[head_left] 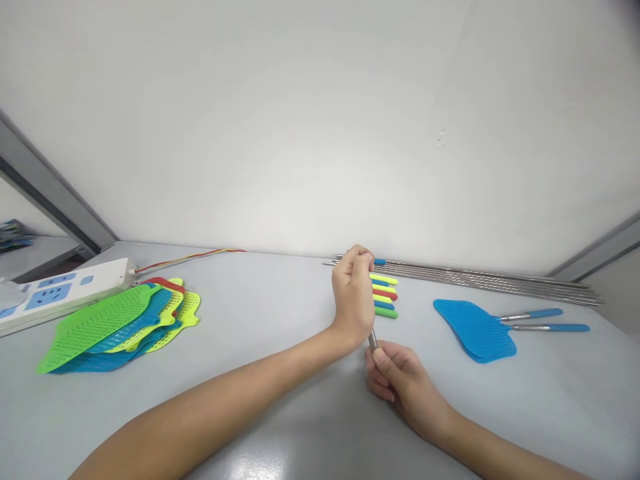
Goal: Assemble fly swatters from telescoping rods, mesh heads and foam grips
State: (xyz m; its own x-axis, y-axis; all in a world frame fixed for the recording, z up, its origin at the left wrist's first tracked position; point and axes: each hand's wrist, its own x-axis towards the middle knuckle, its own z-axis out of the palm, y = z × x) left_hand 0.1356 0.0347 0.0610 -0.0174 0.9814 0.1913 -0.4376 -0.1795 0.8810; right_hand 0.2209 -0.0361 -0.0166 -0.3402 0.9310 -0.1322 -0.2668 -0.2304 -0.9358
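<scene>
My left hand (354, 297) is closed in a fist over the table, slightly right of centre. A short stretch of metal rod (373, 341) shows below it, its upper part hidden in that fist. My right hand (400, 383), lower down, pinches the same rod between thumb and fingers. Just beyond the left hand lie several coloured plastic handle sleeves (385, 299) in yellow, blue, red and green, partly covered by it. A blue sleeve end (380, 262) shows beside the left thumb; whether it is held or lying there I cannot tell.
Thin metal rods (480, 279) lie along the wall. Two blue fly swatters (473, 328) with metal stems rest on the right. At left, loose swatter heads (110, 319) are piled in green, blue, yellow and red, beside a white power strip (107, 275) with a cable.
</scene>
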